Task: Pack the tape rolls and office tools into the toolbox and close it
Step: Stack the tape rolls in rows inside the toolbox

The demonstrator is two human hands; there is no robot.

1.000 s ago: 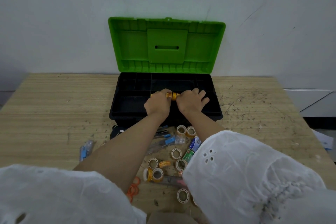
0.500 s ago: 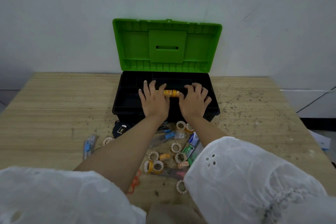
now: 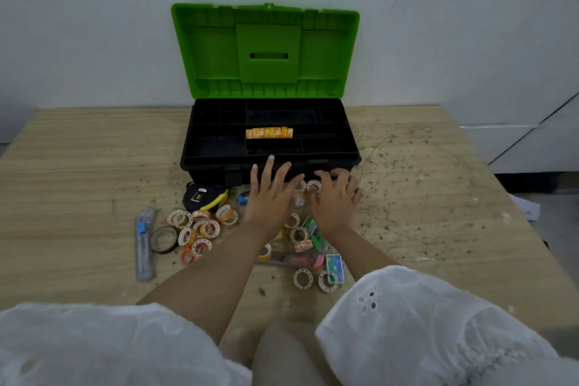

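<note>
The black toolbox [image 3: 213, 157] stands open against the wall, its green lid [image 3: 266, 47] upright. A row of orange tape rolls [image 3: 269, 133] lies in a middle compartment of its tray. In front of the box, my left hand [image 3: 269, 200] hovers with fingers spread and holds nothing. Beside it my right hand [image 3: 336, 202] curls its fingers around a small tape roll [image 3: 313, 187] on the table. More small tape rolls [image 3: 200, 227] lie scattered to the left and below my hands; some are hidden under them.
A black and yellow tape measure [image 3: 200, 197] sits by the box's front left. A packaged utility knife [image 3: 144, 244] and a black tape roll [image 3: 163, 240] lie further left. Green staple boxes [image 3: 333, 263], a pinkish tool [image 3: 294, 260] and two rolls [image 3: 303, 278] lie between my forearms.
Both hands let go of the orange rolls, which now lie in the tray, and pulled back out of the box to the loose rolls in front of it.
</note>
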